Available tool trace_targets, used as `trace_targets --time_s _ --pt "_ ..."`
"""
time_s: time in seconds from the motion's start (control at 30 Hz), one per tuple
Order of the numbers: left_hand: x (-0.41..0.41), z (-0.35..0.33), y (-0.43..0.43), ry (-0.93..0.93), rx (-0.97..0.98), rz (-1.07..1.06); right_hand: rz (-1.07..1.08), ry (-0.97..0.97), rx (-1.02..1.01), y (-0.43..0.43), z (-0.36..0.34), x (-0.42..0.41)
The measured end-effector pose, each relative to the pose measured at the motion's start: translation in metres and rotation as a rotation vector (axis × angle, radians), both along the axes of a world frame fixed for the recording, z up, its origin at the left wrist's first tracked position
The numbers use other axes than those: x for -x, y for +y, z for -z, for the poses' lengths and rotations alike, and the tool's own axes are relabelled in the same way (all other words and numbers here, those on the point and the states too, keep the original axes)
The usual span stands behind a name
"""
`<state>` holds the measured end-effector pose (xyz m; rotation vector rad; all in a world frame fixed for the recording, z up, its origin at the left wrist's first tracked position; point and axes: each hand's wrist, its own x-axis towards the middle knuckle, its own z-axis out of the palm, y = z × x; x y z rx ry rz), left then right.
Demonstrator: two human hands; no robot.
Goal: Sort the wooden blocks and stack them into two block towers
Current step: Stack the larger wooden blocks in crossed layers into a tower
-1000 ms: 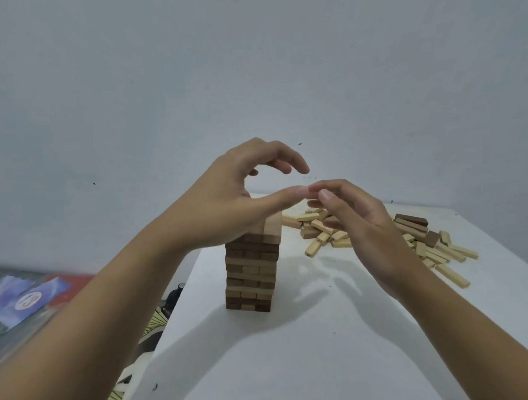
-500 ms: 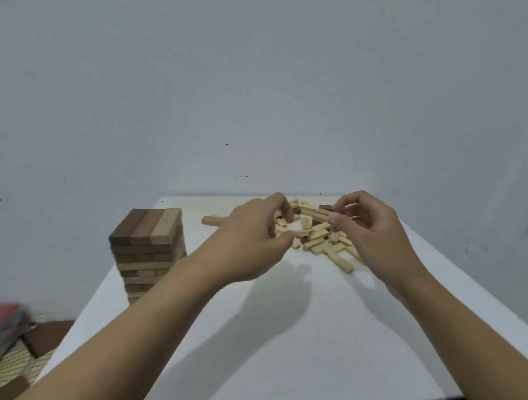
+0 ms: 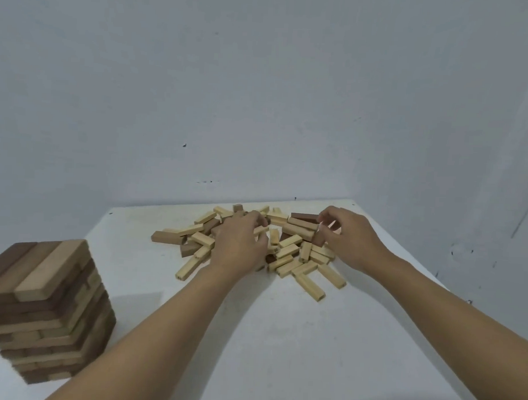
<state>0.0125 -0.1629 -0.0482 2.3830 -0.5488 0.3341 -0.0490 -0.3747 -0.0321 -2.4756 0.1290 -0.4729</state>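
A tower of stacked wooden blocks [image 3: 48, 309], with dark and light layers mixed, stands at the table's near left. A loose pile of wooden blocks [image 3: 287, 254], mostly light with a few dark ones, lies at the far middle of the table. My left hand [image 3: 240, 244] rests on the pile's middle with its fingers curled down among light blocks; what it holds is hidden. My right hand [image 3: 349, 238] is at the pile's right side, its fingertips and thumb pinching the end of a dark brown block [image 3: 304, 216] on top of the heap.
The white table [image 3: 281, 344] ends against a plain grey wall just behind the pile. Its left edge runs right beside the tower, and its right edge slants down past my right forearm.
Both hands have moved away from the tower's top and gone forward and down into the pile. The view has swung right, so the tower now sits at the far left.
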Motion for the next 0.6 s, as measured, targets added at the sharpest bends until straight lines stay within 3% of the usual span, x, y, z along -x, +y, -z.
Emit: trace_targets --time_s 0.3,0.6 --pt "-0.044 0.003 -0.050 0.111 -0.139 0.069 -0.019 0.119 0.279 -0.024 0.013 -0.061" --pt "-0.049 0.012 -0.078 0.108 -0.089 0.082 -0.184 0.236 0.126 -0.034 0.011 -0.080"
